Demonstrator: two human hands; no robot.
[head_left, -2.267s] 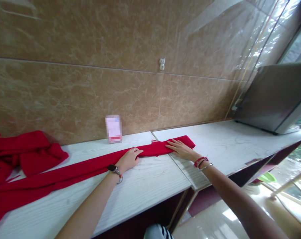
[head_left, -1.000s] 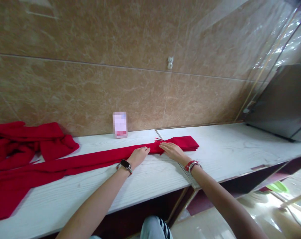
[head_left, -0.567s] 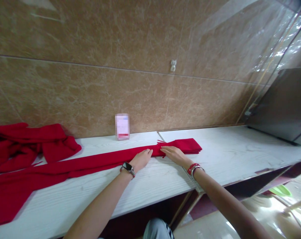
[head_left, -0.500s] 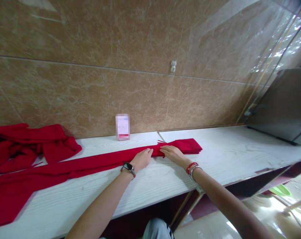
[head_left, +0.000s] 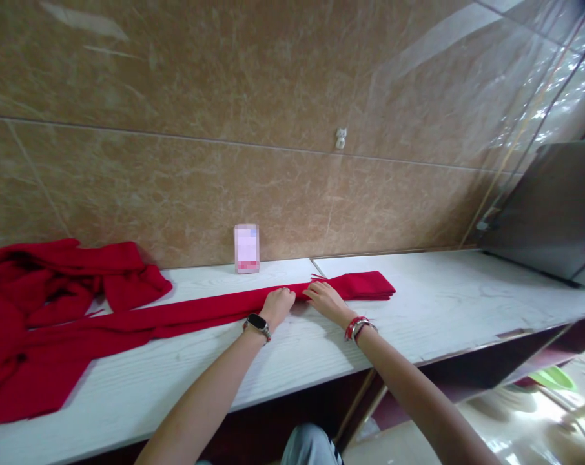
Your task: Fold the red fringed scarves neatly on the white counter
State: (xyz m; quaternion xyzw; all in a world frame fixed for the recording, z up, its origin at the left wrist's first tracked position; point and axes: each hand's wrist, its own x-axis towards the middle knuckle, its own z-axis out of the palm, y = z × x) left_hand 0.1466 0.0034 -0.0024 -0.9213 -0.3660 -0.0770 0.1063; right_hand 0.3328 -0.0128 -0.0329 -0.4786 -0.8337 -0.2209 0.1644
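Observation:
A long red scarf lies folded into a narrow strip along the white counter, its right end doubled into a flat layered bundle with fringe showing at the back edge. My left hand, with a watch on the wrist, is closed on the strip's near edge. Just to its right, my right hand grips the strip where the layered bundle begins, with bracelets on that wrist. Between the two hands the cloth is slightly raised off the counter. At the far left the strip runs into a loose heap of red cloth.
A phone with a blurred screen leans against the brown tiled wall behind the scarf. A small white cat-shaped hook is on the wall. A grey appliance stands at the right end of the white counter.
My right hand has slid slightly left and its fingers have curled in on the cloth. My left fingers have closed tighter. The camera view has shifted a little.

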